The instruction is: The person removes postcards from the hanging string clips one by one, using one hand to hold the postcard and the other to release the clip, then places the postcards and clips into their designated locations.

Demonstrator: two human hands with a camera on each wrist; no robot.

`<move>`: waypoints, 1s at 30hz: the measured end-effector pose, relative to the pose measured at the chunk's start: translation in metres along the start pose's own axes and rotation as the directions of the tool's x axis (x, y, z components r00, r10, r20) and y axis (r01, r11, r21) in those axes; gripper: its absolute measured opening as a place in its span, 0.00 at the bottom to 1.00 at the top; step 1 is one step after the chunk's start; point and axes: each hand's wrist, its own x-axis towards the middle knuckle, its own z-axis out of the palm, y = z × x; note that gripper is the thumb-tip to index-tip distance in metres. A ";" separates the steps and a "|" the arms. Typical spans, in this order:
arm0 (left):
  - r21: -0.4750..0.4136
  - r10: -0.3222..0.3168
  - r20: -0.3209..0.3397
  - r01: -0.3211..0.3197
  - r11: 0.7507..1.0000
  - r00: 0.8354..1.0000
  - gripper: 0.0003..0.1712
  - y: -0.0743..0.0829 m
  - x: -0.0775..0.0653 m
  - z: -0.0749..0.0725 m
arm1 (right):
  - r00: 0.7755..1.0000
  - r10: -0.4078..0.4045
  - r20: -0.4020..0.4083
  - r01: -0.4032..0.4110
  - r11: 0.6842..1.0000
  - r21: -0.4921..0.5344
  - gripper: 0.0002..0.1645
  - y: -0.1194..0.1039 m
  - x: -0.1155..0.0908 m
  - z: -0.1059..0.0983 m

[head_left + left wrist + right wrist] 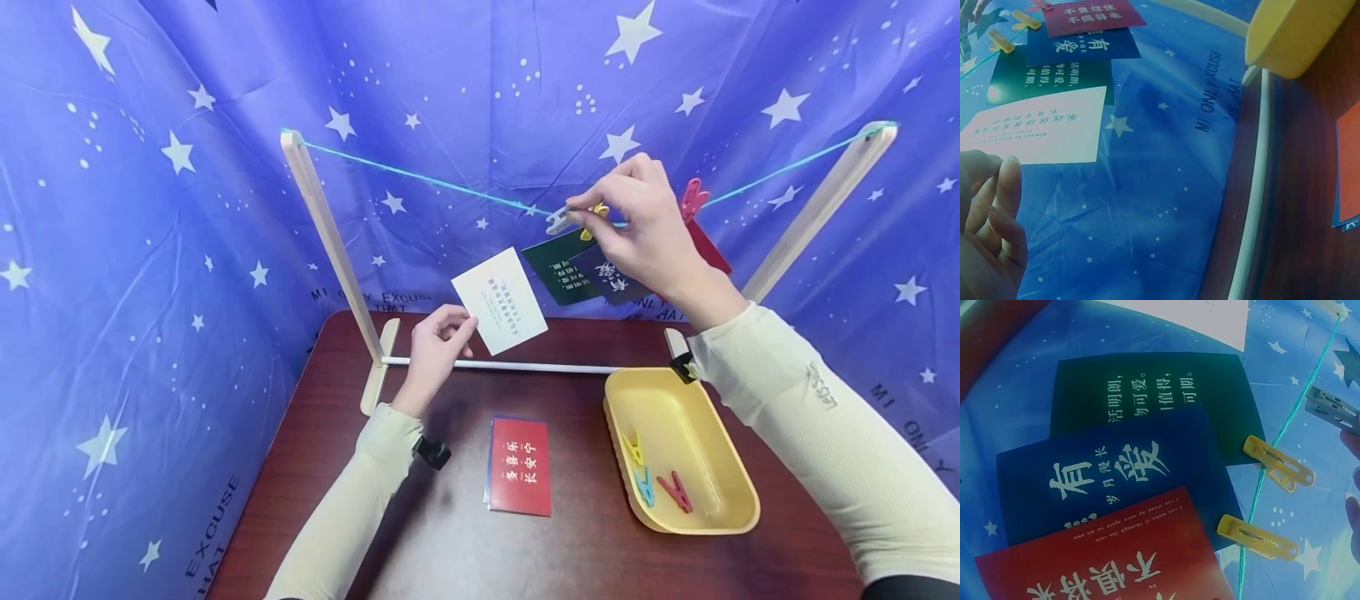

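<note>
My left hand (438, 346) pinches a white printed card (500, 300) by its lower left edge, holding it up below the sagging green string (420, 176). Between thumb and fingertips, my right hand (637, 221) grips a grey clothespin (1335, 411) close beside the string. A green card (1147, 394) and a blue card (1110, 469) hang from the line by yellow clothespins (1280, 464). Overlapping the blue one in the right wrist view is a red card (1104, 544); a pink clothespin (693, 200) sits above it in the head view.
Two wooden posts (322, 225) carry the string, joined low down by a white rod (540, 367). A yellow bin (705, 442) on the right contains several clothespins. Red-topped stacked cards (520, 467) lie on the brown table (420, 533). Behind stands a blue starry curtain (465, 83).
</note>
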 end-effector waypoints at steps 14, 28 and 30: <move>0.008 0.006 0.029 -0.007 1.000 1.000 0.06 0.001 -0.006 0.006 | 0.999 0.032 0.015 -0.032 0.999 0.013 0.07 -0.001 -0.024 -0.001; 0.037 -0.030 0.017 0.029 0.999 0.999 0.06 -0.003 -0.014 0.006 | 0.998 0.045 0.040 -0.047 0.999 0.027 0.12 0.004 -0.052 0.004; 0.046 -0.043 0.021 0.042 0.998 0.999 0.06 -0.002 -0.016 0.006 | 0.997 0.053 0.048 -0.054 0.998 0.026 0.13 0.005 -0.057 0.005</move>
